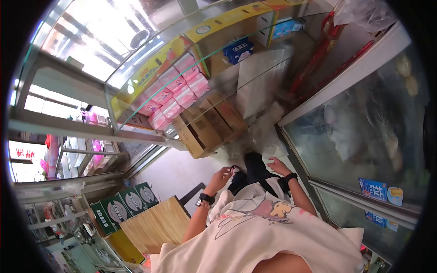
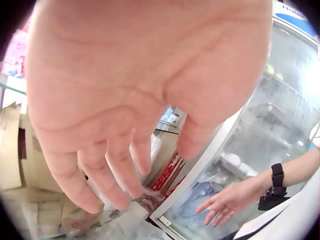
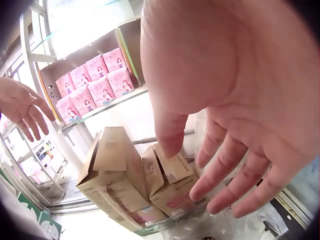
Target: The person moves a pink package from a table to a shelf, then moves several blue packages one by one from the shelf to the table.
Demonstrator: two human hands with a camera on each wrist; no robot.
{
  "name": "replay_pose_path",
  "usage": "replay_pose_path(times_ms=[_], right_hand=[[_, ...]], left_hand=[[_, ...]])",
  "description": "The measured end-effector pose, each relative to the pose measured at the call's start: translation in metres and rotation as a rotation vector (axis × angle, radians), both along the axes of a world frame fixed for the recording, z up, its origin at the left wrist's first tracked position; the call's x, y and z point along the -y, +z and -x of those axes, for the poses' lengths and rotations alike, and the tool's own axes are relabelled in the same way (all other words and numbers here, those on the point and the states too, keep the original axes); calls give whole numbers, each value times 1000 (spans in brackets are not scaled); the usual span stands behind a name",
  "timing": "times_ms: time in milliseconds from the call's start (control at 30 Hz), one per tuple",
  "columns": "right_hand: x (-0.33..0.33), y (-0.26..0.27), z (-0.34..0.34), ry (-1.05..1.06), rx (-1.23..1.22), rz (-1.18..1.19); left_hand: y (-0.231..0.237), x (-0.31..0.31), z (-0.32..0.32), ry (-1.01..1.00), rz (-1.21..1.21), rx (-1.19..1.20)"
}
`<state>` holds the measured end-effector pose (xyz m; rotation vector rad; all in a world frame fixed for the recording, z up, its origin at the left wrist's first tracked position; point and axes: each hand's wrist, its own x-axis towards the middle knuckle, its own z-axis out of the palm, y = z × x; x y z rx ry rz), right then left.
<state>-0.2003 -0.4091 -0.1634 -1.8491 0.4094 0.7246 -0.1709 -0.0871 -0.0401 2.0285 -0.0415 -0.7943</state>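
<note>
Left hand [image 1: 221,178] and right hand [image 1: 280,167] of a person, held low in front of the shirt [image 1: 259,227] and apart from each other; fingers of both slightly bent and loosely spread, palms bare; two brown cartons [image 3: 117,187], flaps partly raised, stand side by side ahead of the hands, touching neither; clear plastic [image 3: 235,225] lies beside the cartons; pink packs [image 3: 102,92] fill two rows on a shelf [image 3: 112,106] above; a fridge [image 1: 350,132] stands at the person's right, green boxes [image 1: 133,202] at the left.
</note>
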Motion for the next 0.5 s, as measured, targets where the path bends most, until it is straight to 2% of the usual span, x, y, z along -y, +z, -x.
replay_pose_path(times_ms=[100,167,233,300,367,400,433,467,500], right_hand=[[3,6,-39,29,93,37],[10,6,-84,28,119,61],[13,0,-124,24,324,21],[17,-7,-163,-72,358,-112],[18,29,-213,24,650,-5],[21,22,-235,-11,560,-62],[25,21,-263,-40,486,-112],[29,23,-289,-31,492,-105],[29,35,-315,-60,514,-104]], left_hand=[[-3,17,-50,-62,-34,108],[-7,40,-107,-71,104,123],[-18,58,-148,-44,139,142],[-32,73,-189,8,171,280],[-19,89,-230,133,186,127],[-22,96,-242,136,188,114],[-25,106,-258,227,266,116],[-27,115,-277,318,346,121],[-31,124,-299,320,359,129]])
